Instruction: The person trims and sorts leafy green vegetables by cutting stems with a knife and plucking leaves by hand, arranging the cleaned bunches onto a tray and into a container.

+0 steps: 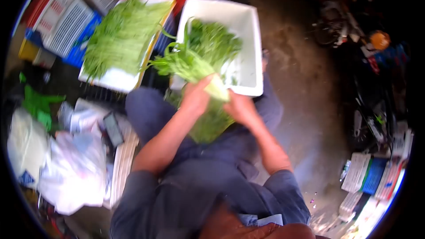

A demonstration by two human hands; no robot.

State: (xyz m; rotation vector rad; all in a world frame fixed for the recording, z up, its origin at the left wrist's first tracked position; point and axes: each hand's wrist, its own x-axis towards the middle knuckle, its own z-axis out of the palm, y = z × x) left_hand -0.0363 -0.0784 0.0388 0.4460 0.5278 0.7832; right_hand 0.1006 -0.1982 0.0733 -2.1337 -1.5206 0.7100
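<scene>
Evidently, the left hand [198,95]'s grip is closed round the bunch of greens [190,65], above the near-left corner of the white box [251,57]; whether the right hand [240,107], blurred by the stem ends, grasps too, I cannot tell. A slackened hold could let stems slip; leaves might snag on the left edge.

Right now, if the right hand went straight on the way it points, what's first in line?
The leafy bunch, at its pale stem end, close by the right hand's fingers. Beyond, probably the white box; blur leaves depth unclear.
</scene>
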